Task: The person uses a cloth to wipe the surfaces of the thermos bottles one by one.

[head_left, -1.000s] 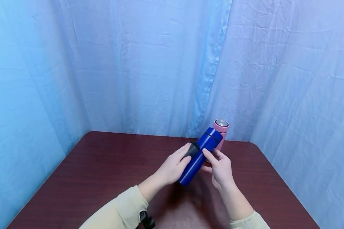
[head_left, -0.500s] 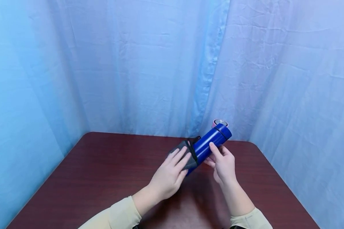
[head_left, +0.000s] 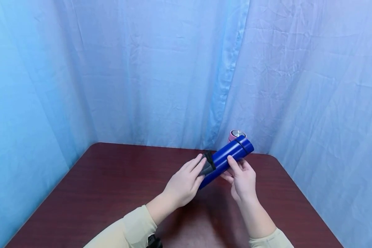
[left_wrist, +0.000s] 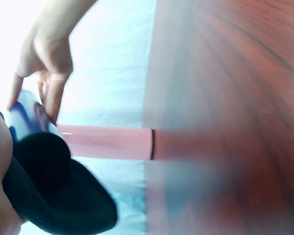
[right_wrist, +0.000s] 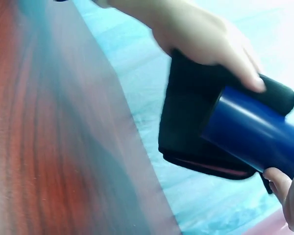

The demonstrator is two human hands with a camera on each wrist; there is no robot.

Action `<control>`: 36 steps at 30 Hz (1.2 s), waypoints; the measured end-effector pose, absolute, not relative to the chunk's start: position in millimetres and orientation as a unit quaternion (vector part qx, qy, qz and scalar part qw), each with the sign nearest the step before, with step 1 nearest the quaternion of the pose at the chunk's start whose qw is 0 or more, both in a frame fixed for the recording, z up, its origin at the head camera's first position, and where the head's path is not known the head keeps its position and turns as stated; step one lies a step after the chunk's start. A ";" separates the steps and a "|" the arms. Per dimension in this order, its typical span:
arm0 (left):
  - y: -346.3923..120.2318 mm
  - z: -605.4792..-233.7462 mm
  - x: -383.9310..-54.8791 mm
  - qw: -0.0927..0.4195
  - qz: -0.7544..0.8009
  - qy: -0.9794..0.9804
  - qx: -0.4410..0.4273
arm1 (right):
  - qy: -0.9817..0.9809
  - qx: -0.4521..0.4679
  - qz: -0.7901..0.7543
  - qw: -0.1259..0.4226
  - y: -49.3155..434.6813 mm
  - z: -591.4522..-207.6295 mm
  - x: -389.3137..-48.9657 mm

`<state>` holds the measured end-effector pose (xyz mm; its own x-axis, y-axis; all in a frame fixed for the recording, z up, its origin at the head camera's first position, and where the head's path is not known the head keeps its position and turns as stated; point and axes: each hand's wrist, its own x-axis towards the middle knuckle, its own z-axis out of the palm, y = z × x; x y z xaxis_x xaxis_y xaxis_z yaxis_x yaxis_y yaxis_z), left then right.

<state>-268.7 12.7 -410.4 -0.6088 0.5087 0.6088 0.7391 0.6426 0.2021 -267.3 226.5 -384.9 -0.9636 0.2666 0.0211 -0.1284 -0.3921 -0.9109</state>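
A blue insulated bottle point(head_left: 224, 159) is held tilted above the table, capped end up to the right. My right hand point(head_left: 244, 181) grips its upper body, thumb on the near side. Against its lower part my left hand point(head_left: 183, 182) holds a soft, dark pouch-like piece point(head_left: 208, 167) with black edging. In the right wrist view this dark piece point(right_wrist: 186, 117) hangs wide beside and behind the blue bottle point(right_wrist: 259, 129); its exact kind is unclear. Behind stands a pink bottle point(head_left: 231, 138) with a silvery lid top, mostly hidden in the head view but plainer in the left wrist view.
The dark red wood-grain table point(head_left: 127, 179) has rounded far corners. Pale blue curtains point(head_left: 161, 75) hang at the back and both sides. The pink bottle stands near the far edge, close behind the blue one.
The blue bottle has shifted up and right and tilted flatter, covering more of the pink one. My left hand slid the dark piece down the bottle, then slightly back up.
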 end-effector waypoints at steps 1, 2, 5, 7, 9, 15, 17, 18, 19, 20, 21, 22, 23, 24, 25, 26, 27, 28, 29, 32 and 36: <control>10.5 -413.2 -268.6 0.264 -0.210 -0.867 -0.366 | -0.534 -0.071 0.834 0.118 229.2 -384.9 -268.3; 8.5 -416.4 -268.5 0.279 -0.188 -0.863 -0.376 | -0.530 -0.077 0.836 0.117 231.7 -384.8 -269.4; 6.0 -424.9 -267.7 0.350 -0.110 -0.833 -0.415 | -0.522 -0.095 0.840 0.111 237.5 -386.4 -273.0; 7.8 -429.3 -267.5 0.391 -0.068 -0.809 -0.433 | -0.522 -0.103 0.840 0.103 238.0 -388.1 -274.2; 12.0 -430.8 -267.7 0.423 -0.041 -0.789 -0.443 | -0.527 -0.106 0.838 0.094 235.5 -390.2 -274.3; 23.8 -420.0 -268.7 0.418 -0.052 -0.811 -0.406 | -0.537 -0.084 0.835 0.084 223.8 -395.9 -272.1; 24.0 -415.9 -269.3 0.371 -0.102 -0.840 -0.382 | -0.540 -0.072 0.833 0.092 222.2 -397.4 -271.6; 23.2 -414.7 -269.8 0.337 -0.141 -0.855 -0.369 | -0.544 -0.065 0.831 0.098 222.0 -398.0 -271.0; 21.7 -414.0 -270.1 0.293 -0.190 -0.866 -0.357 | -0.549 -0.056 0.827 0.106 222.0 -398.4 -270.3; 19.6 -413.8 -270.4 0.248 -0.245 -0.870 -0.348 | -0.555 -0.045 0.822 0.115 222.0 -398.5 -269.4; 17.1 -413.9 -270.9 0.206 -0.304 -0.867 -0.338 | -0.561 -0.032 0.817 0.127 222.1 -398.0 -268.2; 14.4 -414.4 -271.6 0.166 -0.366 -0.855 -0.327 | -0.569 -0.018 0.810 0.141 222.4 -397.3 -266.5; 11.2 -415.1 -271.9 0.126 -0.427 -0.838 -0.315 | -0.577 -0.003 0.802 0.155 222.6 -396.0 -264.8; 7.6 -416.2 -272.2 0.091 -0.478 -0.819 -0.304 | -0.586 0.014 0.792 0.171 222.5 -394.0 -263.3; 3.9 -417.3 -272.9 0.057 -0.527 -0.795 -0.296 | -0.596 0.031 0.780 0.187 222.5 -391.9 -262.0; 0.8 -418.7 -273.8 0.030 -0.568 -0.771 -0.285 | -0.607 0.048 0.767 0.201 222.3 -389.4 -260.9; -1.4 -419.7 -274.2 0.006 -0.607 -0.747 -0.273 | -0.621 0.064 0.751 0.214 222.4 -386.7 -259.9; -3.1 -420.3 -274.2 -0.022 -0.642 -0.722 -0.258 | -0.636 0.077 0.735 0.222 222.1 -383.7 -259.0; -4.3 -420.1 -273.7 -0.044 -0.669 -0.701 -0.243 | -0.652 0.089 0.718 0.228 221.7 -380.9 -258.0; -4.0 -417.3 -272.9 -0.100 -0.731 -0.645 -0.202 | -0.708 0.130 0.650 0.244 221.3 -377.1 -257.8; -2.3 -408.0 -270.8 -0.149 -0.784 -0.582 -0.159 | -0.783 0.188 0.520 0.284 221.8 -384.1 -259.8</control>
